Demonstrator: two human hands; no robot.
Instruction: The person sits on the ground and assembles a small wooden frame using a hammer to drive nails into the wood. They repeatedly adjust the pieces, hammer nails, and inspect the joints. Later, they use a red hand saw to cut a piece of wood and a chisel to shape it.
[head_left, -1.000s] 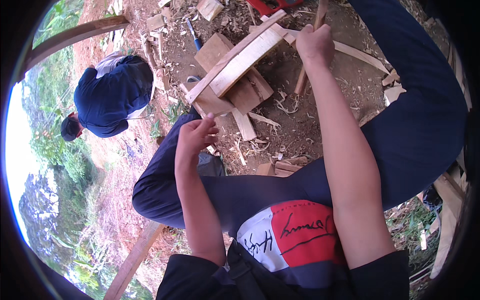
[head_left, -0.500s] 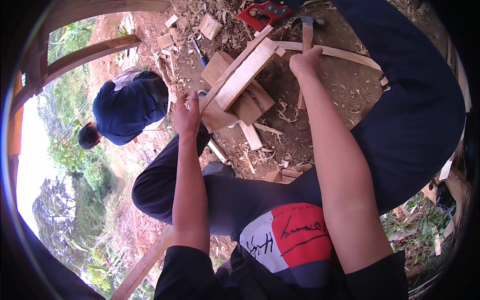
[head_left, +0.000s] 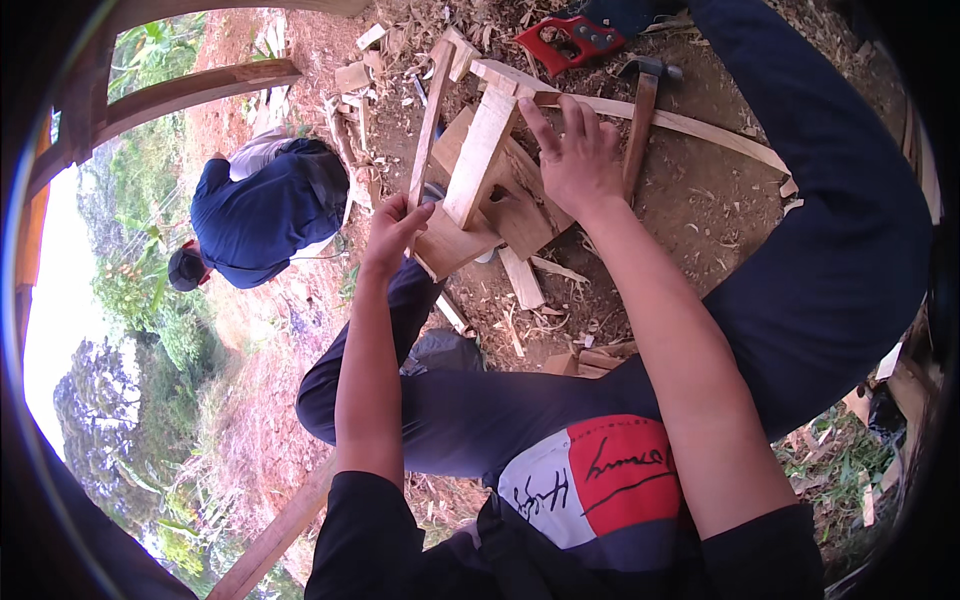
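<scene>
A thin wooden strip [head_left: 432, 140] with a short crosspiece at its far end is pinched in my left hand [head_left: 393, 238], thumb against fingers. Just right of the strip, a pale wooden bar [head_left: 482, 160] with a jointed far end slants over a flat board [head_left: 455, 247] and a wooden block [head_left: 522, 215]. My right hand [head_left: 583, 165] is beside the bar's far end, its fingers stretched and apart. Whether a fingertip touches the wood there, I cannot tell. Behind that hand lies a hammer [head_left: 641, 125] with a wooden handle.
A red-handled saw [head_left: 570, 45] lies at the far side, and a long curved wood strip [head_left: 690, 120] crosses the ground. Wood shavings and offcuts [head_left: 522, 278] are scattered around. To the left, a person in a dark blue shirt [head_left: 265, 210] bends over near wooden posts.
The thin strip has come away from the pale bar toward the left, with a gap between them. My right hand has shifted left and nearer to me, its fingers spreading. The view has shifted slightly.
</scene>
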